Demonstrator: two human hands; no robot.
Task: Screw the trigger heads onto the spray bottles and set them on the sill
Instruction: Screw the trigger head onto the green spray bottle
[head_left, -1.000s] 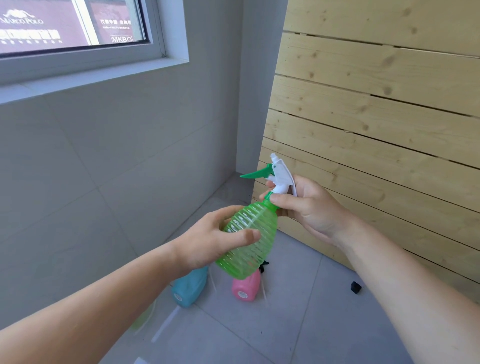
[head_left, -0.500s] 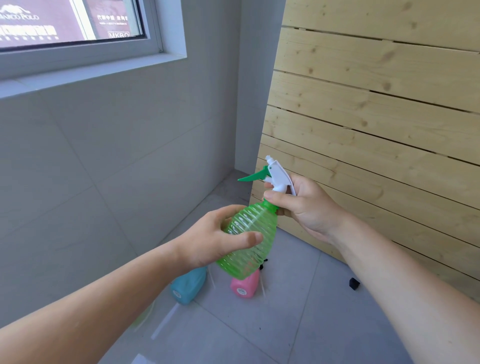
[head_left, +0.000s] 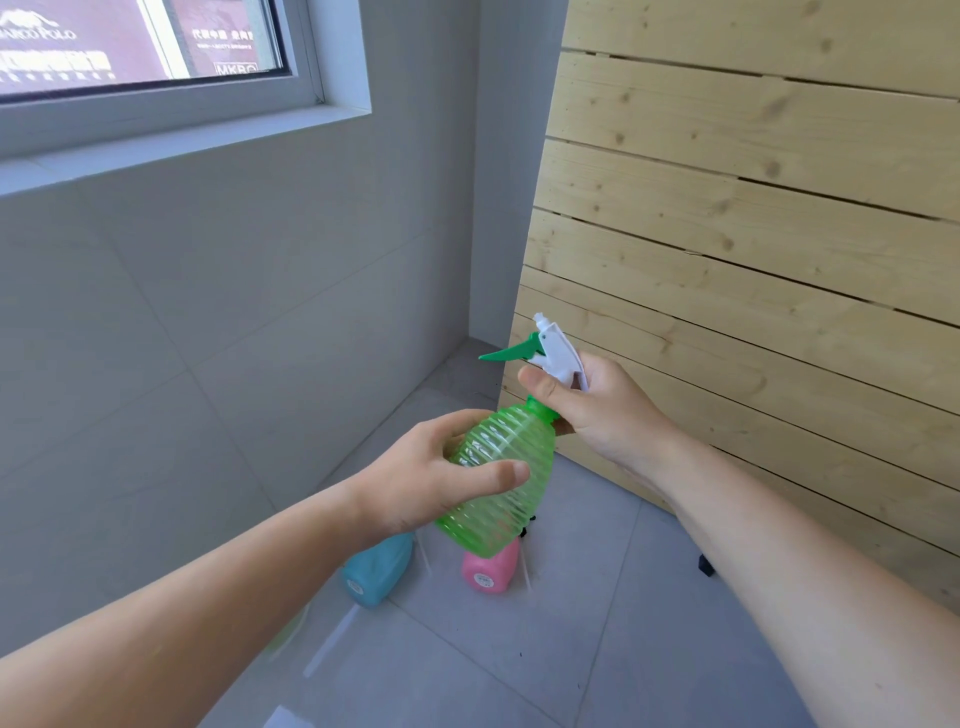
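Observation:
A ribbed green spray bottle (head_left: 501, 499) is tilted in mid-air in front of me. My left hand (head_left: 431, 483) wraps its body from the left. On its neck sits a white trigger head (head_left: 558, 353) with a green lever, and my right hand (head_left: 592, 405) grips the head's base and collar. A blue bottle (head_left: 376, 574) and a pink bottle (head_left: 491, 571) lie on the floor below, partly hidden by the green one. The grey window sill (head_left: 197, 140) runs along the upper left.
A slatted pale wood panel (head_left: 753, 234) leans against the right side. Grey tiled wall (head_left: 234, 338) fills the left. A small black part (head_left: 705, 565) lies on the floor tiles by the panel's foot. Thin white tubes (head_left: 332, 642) lie near the bottles.
The bottle and both hands have stayed almost in place. My right hand's grip has shifted slightly on the trigger head, and my view has dipped a little.

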